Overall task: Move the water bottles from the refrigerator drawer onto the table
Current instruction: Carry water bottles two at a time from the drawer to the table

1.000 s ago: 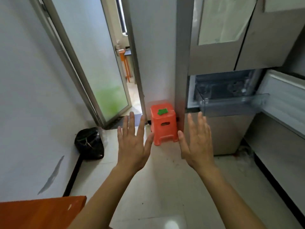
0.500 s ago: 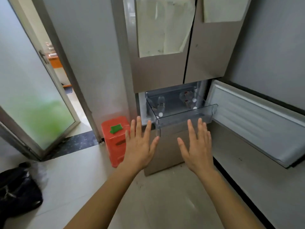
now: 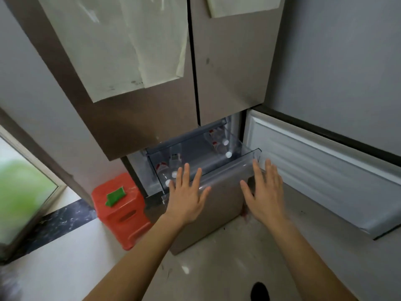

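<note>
Left hand (image 3: pixel 186 198) flat, fingers spread, empty, over front-left corner of drawer (image 3: pixel 227 168); contact unclear. Right hand (image 3: pixel 265 192) likewise flat, empty, at drawer's front-right corner. Both nearer drawer than half second ago; view has swung from doorway onto refrigerator. Drawer pulled out, clear-walled. Water bottles (image 3: pixel 167 170) inside: one cluster at drawer's left end, another at drawer's back right. Orange stool (image 3: pixel 121 205) left of drawer. Desk out of view. Judgement: approach done, none lifted, first grasp next.

Drawer (image 3: pixel 227 170) is open at the top; fridge doors (image 3: pixel 134 118) overhang its rear. Open door (image 3: pixel 325 170) flanks right, stool (image 3: pixel 121 211) flanks left.
</note>
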The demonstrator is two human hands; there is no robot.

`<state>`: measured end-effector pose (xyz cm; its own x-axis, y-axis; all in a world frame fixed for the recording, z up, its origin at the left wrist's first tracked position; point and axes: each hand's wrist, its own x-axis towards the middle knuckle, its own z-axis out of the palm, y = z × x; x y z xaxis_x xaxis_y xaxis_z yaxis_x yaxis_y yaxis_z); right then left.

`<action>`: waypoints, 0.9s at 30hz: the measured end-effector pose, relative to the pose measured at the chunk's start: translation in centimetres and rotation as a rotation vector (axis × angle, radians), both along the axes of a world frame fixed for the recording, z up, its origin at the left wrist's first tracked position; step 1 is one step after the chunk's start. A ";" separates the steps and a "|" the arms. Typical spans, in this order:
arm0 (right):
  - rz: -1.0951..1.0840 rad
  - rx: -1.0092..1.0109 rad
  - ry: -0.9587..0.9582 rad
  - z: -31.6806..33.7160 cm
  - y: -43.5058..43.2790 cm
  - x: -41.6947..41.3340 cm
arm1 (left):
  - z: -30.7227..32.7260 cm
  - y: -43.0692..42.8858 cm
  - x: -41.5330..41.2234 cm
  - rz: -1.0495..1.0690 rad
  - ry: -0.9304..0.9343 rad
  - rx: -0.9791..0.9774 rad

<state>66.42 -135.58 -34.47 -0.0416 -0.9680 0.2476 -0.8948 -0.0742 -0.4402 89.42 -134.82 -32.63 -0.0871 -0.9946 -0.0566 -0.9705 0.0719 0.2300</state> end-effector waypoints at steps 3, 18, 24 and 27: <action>0.089 0.070 0.021 -1.4 -6.0 -0.9 | -1.6 -3.7 -0.7 0.072 -0.035 0.079; 0.416 0.361 0.078 -4.7 -25.9 -0.4 | -6.6 -15.7 0.8 0.384 -0.007 0.304; 0.399 0.416 0.125 -7.0 -29.8 1.8 | -9.4 -19.9 4.3 0.388 -0.039 0.451; 0.373 0.465 0.198 -7.8 -31.6 3.1 | -10.8 -21.3 5.3 0.380 -0.070 0.514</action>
